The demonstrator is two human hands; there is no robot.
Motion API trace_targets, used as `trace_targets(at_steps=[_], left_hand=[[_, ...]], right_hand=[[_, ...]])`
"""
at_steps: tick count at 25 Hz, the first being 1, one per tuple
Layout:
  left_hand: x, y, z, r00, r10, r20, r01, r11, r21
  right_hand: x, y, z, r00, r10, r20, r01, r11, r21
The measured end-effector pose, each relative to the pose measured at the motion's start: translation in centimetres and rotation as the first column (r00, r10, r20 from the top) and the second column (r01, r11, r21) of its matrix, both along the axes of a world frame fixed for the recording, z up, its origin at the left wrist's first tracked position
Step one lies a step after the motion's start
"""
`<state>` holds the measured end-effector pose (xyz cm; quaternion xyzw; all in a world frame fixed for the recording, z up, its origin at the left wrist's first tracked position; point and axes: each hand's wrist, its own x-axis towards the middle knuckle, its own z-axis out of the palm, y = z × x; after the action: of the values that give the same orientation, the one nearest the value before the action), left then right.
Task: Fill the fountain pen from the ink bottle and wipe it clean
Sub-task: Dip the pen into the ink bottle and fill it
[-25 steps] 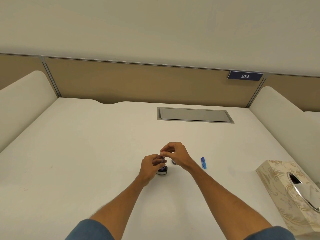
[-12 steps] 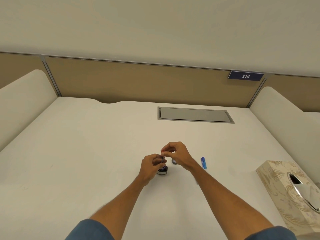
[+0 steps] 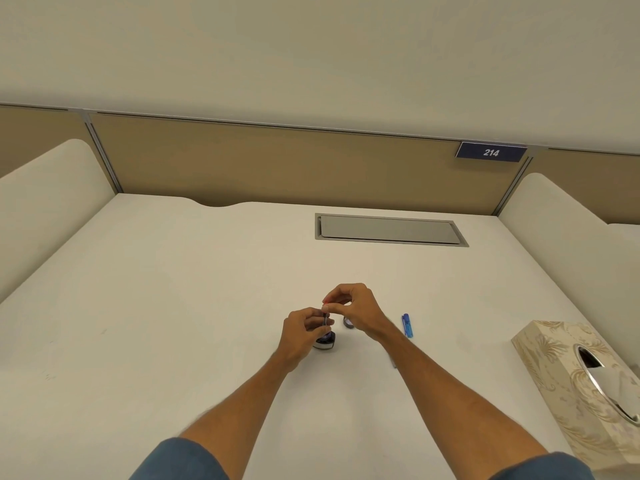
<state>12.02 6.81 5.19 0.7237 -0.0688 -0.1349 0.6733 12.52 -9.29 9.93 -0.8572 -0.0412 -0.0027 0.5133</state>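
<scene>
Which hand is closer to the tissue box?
Right. The right hand pinches the top of the fountain pen, left of the tissue box. The left hand grips it lower down, above the ink bottle, even farther left.

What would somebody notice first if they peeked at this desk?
Two hands meet in the middle of the white desk: the left hand and the right hand both pinch a thin pen right over a small dark ink bottle. Next come the bright blue pen piece lying to the right, and the patterned tissue box at the desk's right edge.
</scene>
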Motion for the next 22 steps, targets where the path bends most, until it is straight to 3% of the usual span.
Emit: trace_targets(at_steps=[22], left_hand=[[-0.15, -0.05, -0.03, 1.0, -0.004, 0.019, 0.004, 1.0, 0.019]], right_hand=[[-0.37, -0.13, 0.34, 1.0, 0.012, 0.003, -0.012, 1.0, -0.014]])
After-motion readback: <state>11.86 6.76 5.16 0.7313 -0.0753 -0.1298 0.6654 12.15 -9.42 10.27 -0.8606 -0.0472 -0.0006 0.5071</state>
